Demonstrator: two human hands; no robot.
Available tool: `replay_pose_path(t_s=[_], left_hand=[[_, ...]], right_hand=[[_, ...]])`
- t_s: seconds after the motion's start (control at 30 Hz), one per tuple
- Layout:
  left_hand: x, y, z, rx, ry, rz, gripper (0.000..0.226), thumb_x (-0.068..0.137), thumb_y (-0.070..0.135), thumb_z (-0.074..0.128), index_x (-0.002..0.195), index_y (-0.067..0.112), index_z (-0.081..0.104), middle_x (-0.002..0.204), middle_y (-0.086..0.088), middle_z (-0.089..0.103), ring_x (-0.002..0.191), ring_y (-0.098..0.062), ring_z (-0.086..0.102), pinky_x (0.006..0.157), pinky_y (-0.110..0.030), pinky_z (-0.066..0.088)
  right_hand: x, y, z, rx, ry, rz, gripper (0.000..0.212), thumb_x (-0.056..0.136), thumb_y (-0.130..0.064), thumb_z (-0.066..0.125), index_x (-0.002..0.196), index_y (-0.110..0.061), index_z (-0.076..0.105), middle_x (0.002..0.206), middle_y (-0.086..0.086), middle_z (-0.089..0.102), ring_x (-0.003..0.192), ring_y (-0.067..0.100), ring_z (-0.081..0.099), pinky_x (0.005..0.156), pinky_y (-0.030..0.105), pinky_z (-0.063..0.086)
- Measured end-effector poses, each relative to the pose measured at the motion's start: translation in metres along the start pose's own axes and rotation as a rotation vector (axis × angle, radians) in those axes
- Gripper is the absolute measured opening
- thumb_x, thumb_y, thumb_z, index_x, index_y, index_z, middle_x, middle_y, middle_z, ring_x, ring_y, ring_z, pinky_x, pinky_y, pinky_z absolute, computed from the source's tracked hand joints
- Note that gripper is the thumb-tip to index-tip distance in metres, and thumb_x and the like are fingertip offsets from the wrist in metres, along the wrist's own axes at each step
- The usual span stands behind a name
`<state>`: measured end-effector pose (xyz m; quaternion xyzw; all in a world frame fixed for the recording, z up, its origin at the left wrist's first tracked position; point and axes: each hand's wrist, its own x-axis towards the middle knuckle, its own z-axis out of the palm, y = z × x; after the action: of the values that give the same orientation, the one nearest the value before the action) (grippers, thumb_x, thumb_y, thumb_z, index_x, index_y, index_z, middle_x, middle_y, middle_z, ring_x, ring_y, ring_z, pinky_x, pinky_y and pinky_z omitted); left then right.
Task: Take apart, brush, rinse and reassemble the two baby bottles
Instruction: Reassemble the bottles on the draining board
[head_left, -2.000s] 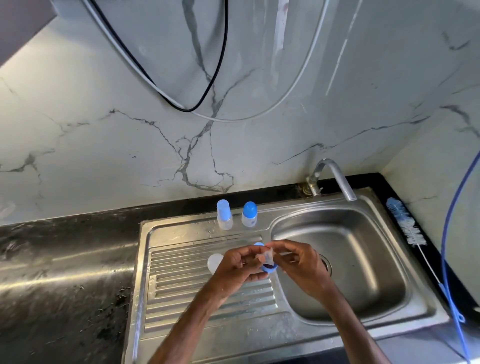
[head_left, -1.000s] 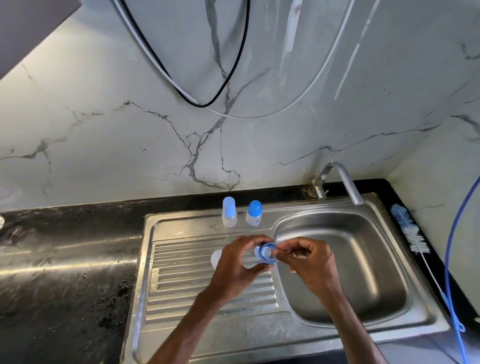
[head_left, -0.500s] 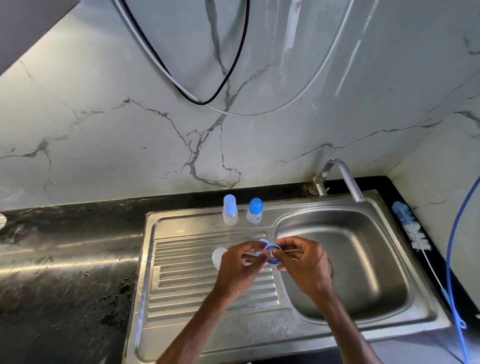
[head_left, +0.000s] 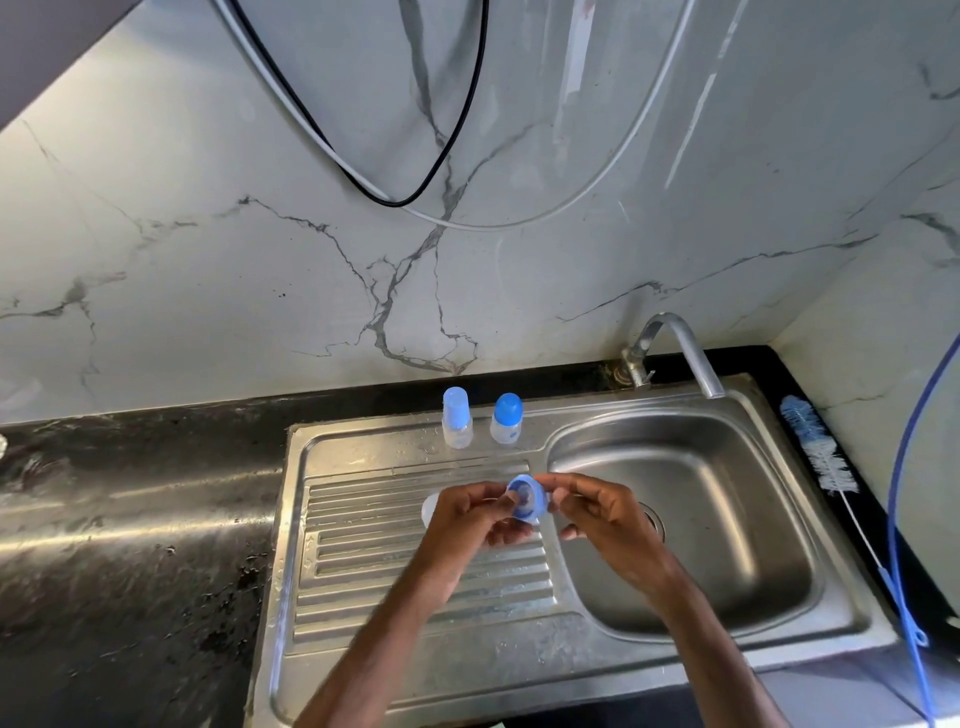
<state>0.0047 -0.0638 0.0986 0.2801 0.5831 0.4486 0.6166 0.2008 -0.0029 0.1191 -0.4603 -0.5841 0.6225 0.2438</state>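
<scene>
Home kitchen: steel sink (head_left: 779, 670) with drainboard, tap (head_left: 680, 345), black stone counter (head_left: 130, 545), marble backsplash (head_left: 260, 234).

blue plastic screw ring (head_left: 528, 500): turned since two seconds ago; its open side now faces up, just above the left rim of the steel sink basin (head_left: 737, 530).
left hand (head_left: 467, 525): thumb now lies at the ring's opening.
right hand (head_left: 605, 514): fingertips now pinch the ring's right edge.
</scene>
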Motion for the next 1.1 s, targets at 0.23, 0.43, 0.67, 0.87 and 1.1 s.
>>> replay_pose_path(t_s=[0.23,0.43,0.67,0.87,1.1], left_hand=[[-0.004,0.002,-0.006,-0.239,-0.108,-0.064,0.035,0.086,0.022,0.080,0.119,0.013,0.076,0.106,-0.024,0.074,0.083,-0.023,0.073,0.072,-0.028,0.060],[-0.010,0.010,-0.004,-0.032,-0.116,0.032,0.047,0.109,0.047,0.039,0.122,0.015,0.071,0.108,-0.017,0.076,0.085,-0.031,0.073,0.070,-0.038,0.061],[-0.008,0.003,0.013,0.740,0.213,0.520,0.048,0.110,0.042,0.036,0.083,0.011,0.060,0.066,-0.001,0.059,0.060,-0.016,0.056,0.059,-0.029,0.047],[-0.008,0.014,0.000,0.884,0.074,0.557,0.025,0.105,0.029,0.057,0.093,0.010,0.068,0.075,-0.008,0.065,0.059,-0.011,0.059,0.061,-0.027,0.050],[0.000,0.011,0.020,0.971,0.285,0.589,0.050,0.035,-0.003,0.102,0.069,0.000,0.066,0.060,-0.010,0.064,0.049,-0.024,0.062,0.046,-0.027,0.051]], right_hand=[[-0.011,-0.004,0.019,0.075,0.164,-0.082,0.032,0.080,-0.013,0.086,0.111,-0.010,0.080,0.102,0.001,0.081,0.081,0.028,0.078,0.072,0.038,0.065],[-0.012,-0.010,0.026,-0.265,0.265,-0.287,0.021,0.080,-0.006,0.088,0.098,-0.016,0.085,0.084,-0.009,0.079,0.071,0.007,0.074,0.062,0.019,0.058],[-0.011,-0.021,0.033,-0.316,0.144,-0.385,0.024,0.084,-0.002,0.084,0.095,-0.023,0.085,0.076,-0.006,0.075,0.061,0.013,0.070,0.058,0.026,0.058],[0.003,-0.039,0.002,-0.228,-0.101,-0.219,0.013,0.087,-0.004,0.081,0.097,-0.012,0.084,0.079,-0.002,0.080,0.061,0.023,0.074,0.065,0.037,0.064],[-0.013,-0.026,0.046,-0.533,0.321,-0.547,0.021,0.085,0.000,0.082,0.095,-0.019,0.083,0.072,-0.008,0.065,0.057,0.006,0.058,0.051,0.021,0.049]])
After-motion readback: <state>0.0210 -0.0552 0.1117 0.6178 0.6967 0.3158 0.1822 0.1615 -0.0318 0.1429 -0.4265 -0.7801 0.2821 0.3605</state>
